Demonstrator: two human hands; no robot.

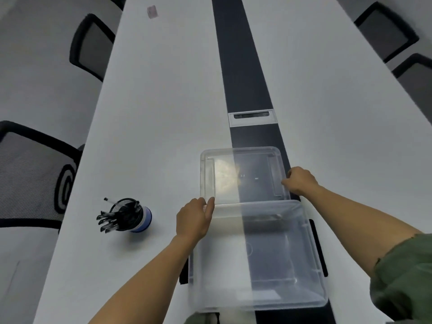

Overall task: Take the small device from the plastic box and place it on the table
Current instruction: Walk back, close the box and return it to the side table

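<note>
Clear lid (243, 175) lies flat on the desk (152, 127), just beyond the open plastic box (257, 260). My left hand (195, 219) grips its near-left corner, fingers curled; right hand (300, 180) pinches its right edge. Small device: cannot tell, box interior blurred. Pen cup (131, 215) stands left.
</note>
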